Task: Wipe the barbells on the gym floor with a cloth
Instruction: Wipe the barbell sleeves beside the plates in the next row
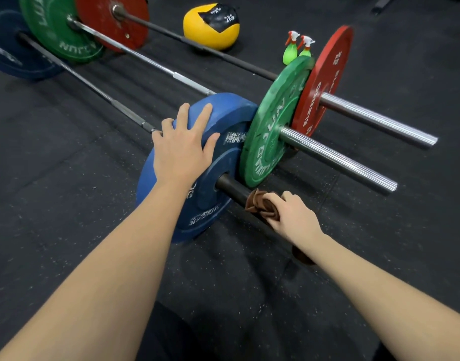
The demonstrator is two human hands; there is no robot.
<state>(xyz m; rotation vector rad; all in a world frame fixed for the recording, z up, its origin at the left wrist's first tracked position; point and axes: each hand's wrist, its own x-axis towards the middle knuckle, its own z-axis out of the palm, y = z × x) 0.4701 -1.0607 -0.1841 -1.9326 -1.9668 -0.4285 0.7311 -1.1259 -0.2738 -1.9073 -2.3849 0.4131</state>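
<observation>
Three barbells lie side by side on the black gym floor. The nearest one carries a blue plate (223, 162) and has a dark sleeve (230, 187) sticking out toward me. My left hand (183, 147) rests flat on the blue plate's top rim, fingers spread. My right hand (292, 216) grips a brown cloth (260, 204) wrapped around that dark sleeve. My forearm hides the sleeve's end. The middle barbell has a green plate (273, 126) and a chrome sleeve (338, 158). The far one has a red plate (325, 76).
Two green spray bottles (290, 52) stand behind the green plate. A yellow and black medicine ball (210, 26) sits further back. Blue, green and red plates (57, 29) at the bars' other ends fill the top left. Black rubber flooring (67, 204) lies left and right.
</observation>
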